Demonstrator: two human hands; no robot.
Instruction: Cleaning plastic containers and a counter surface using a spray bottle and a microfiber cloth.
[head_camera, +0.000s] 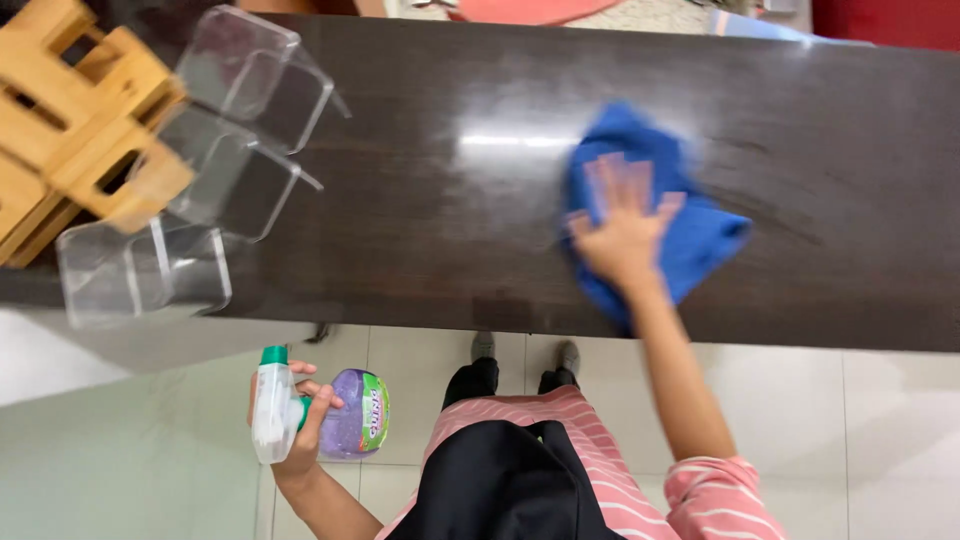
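Rack (75, 120) made of light wood sits at the far left of the table (420, 240), tilted a bit in this view, with open slots cut through it. Right beside it, touching or nearly so, there are three clear plastic bins (235, 175) stacked in a diagonal row, the lowest one hanging close to the table's near edge.

Below that, off the table and over the pale tile floor (900, 430), the left hand (300, 430) is wrapped around a spray bottle (320, 415). Fingers are curled tight around the neck, right under the white trigger head with its green cap. The bottle body is purple-ish and see-through with a green label, and it's lying sideways in the grip, pointing right.

Middle bottom you get the person's black apron over a pink striped shirt, plus two feet in dark shoes just under the table edge.

Then the right hand (625, 225): it's flat, fingers spread wide, pressed palm-down on a blue cloth (665, 215). So not gripping, just pushing on it. The hand is blurry. The cloth is bunched up on the dark wood tabletop, right of centre, near the front edge, with a corner poking out to the right past the hand. There's a bright glare patch on the tabletop just left of the cloth.

Far top edge shows something red-orange, too cropped to tell what it is.
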